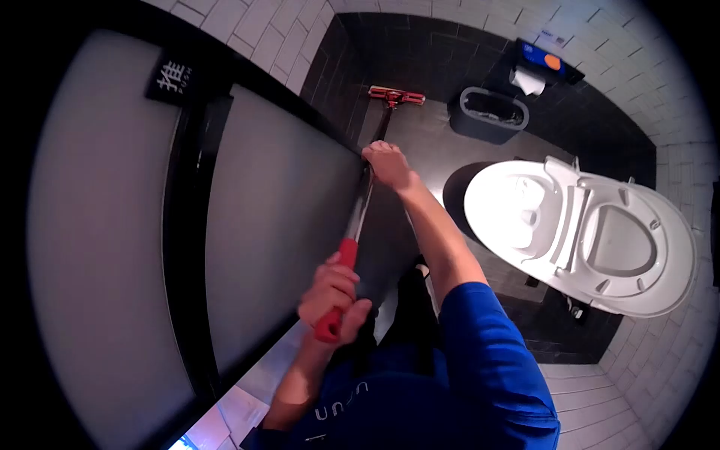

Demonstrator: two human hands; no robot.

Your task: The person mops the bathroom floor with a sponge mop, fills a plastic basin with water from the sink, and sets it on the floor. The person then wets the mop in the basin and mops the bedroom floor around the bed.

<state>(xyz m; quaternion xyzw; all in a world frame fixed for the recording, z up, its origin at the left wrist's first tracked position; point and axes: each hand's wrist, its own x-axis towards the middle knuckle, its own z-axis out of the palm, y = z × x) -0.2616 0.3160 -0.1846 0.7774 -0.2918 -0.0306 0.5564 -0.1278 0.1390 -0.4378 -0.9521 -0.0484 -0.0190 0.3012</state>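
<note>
A mop with a long pole slants from near my body toward the far wall. Its wide red head lies on the floor close to the dark tiled wall. My left hand is wrapped round the red grip at the near end of the pole. Farther along, my right hand is closed on the upper part of the pole, beside the door's edge. Its palm side is hidden.
On the left stands a frosted door with a black frame. At the right is a white toilet with its lid raised. A grey bin stands by the wall under a paper dispenser.
</note>
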